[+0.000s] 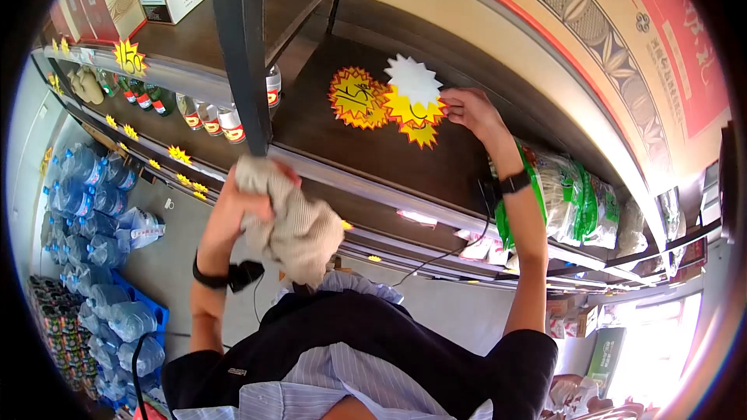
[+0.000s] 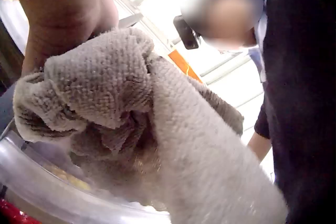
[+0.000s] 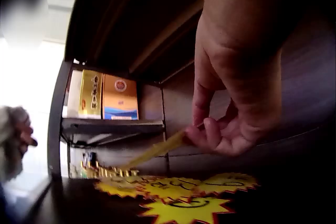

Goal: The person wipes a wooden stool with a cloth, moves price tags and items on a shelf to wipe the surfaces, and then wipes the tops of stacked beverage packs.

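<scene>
Right wrist view: right hand (image 3: pixel 247 95) pinches one starburst price tag (image 3: pixel 157 149) by edge; tag projects from grip, long axis sloping downward toward loose yellow tags (image 3: pixel 178 186) on dark shelf (image 1: pixel 311 148). Head view: left hand (image 1: pixel 236 208) grasps bunched beige towel (image 1: pixel 299 237); long axis runs from grip toward torso (image 1: pixel 451 334), bulk hanging beyond hand. Green-printed plastic bags (image 1: pixel 574 194) beside right forearm (image 1: pixel 526 222): pale contents, type unclear. Clear bottles (image 1: pixel 231 124) stand left of black post (image 1: pixel 241 54).

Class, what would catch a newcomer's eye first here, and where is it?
Probably the yellow, red-edged starburst tags on the dark brown shelf, one pinched by the right hand. Next, a crumpled beige cloth gripped in the left hand, then translucent blue plastic bottles at far left.
</scene>
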`<state>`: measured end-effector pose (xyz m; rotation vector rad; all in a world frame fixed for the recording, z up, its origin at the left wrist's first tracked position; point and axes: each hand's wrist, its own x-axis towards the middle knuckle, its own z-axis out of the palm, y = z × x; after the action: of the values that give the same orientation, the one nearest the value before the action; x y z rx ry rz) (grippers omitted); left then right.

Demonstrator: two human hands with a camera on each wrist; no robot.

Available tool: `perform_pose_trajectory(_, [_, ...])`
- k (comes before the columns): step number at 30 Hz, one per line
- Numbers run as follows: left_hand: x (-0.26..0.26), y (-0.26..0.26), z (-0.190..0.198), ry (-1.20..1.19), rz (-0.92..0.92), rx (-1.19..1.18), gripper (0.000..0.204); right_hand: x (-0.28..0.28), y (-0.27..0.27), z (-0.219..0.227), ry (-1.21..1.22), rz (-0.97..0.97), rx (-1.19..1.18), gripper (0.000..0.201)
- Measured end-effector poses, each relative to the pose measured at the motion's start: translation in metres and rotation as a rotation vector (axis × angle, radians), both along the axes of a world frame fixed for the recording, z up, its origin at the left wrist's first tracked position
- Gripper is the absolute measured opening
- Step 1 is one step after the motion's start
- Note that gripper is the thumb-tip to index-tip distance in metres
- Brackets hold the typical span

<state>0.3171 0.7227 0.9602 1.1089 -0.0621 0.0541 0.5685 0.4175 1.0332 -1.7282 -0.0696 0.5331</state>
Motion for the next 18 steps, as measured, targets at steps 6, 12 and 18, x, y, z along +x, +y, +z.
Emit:
perform_pose_trajectory(6, [0.052,-0.003,0.018,0.128,0.057,0.001,0.044,0.005,-0.011,-0.020,0.001,0.074,-0.019,0.016])
perform_pose_trajectory(12, [0.051,-0.007,0.013,0.093,0.072,-0.054,0.045,-0.047,0.018,0.008,-1.262,0.009,-0.334,0.005])
perform_pose_trajectory(18, [0.047,-0.007,0.005,0.106,0.107,-0.057,0.046,-0.072,0.030,-0.028,-1.525,0.487,-0.619,0.008])
